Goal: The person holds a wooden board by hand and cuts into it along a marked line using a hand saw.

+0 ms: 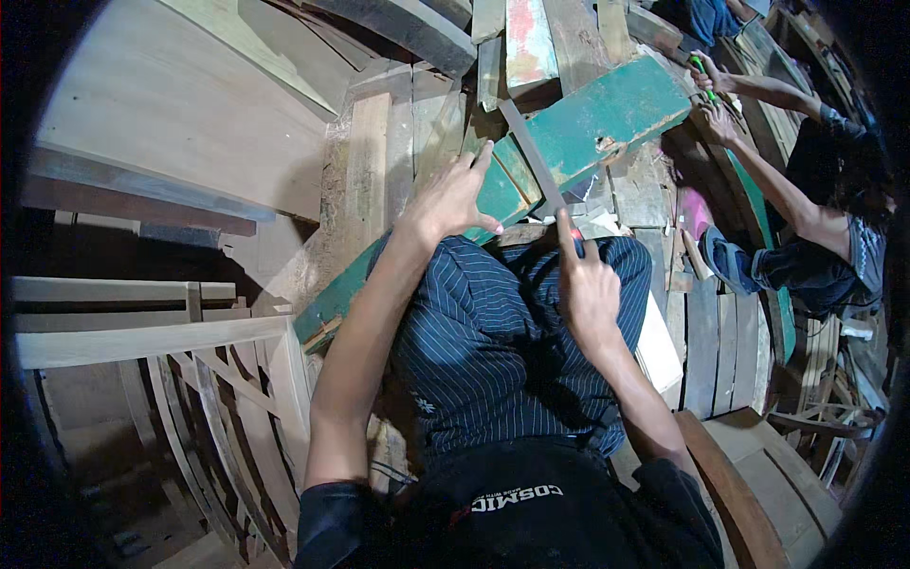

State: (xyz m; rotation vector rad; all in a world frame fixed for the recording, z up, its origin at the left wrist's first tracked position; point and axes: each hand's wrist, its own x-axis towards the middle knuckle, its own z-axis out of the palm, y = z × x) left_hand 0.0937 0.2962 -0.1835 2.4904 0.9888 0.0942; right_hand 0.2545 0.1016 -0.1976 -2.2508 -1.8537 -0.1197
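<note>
A long green-painted wooden board (607,119) slants across my lap, from the lower left up to the far right. Bare wood shows in a pale strip across it and at chipped spots. My right hand (590,289) is closed around the red and black handle of a hand saw (534,152), its index finger stretched toward the blade. The grey blade lies across the board, beside the pale strip. Left of the blade, my left hand (445,194) is at the board with fingers spread and thumb pointing right; its exact contact is hard to see.
Another person's hand (720,123) holds a green-handled tool (700,71) near the board's far right end. Slatted wooden frames (161,341) stand at the left, below a large pale panel (180,104). Loose planks (370,142) lie ahead; a curved wooden piece (730,488) sits lower right.
</note>
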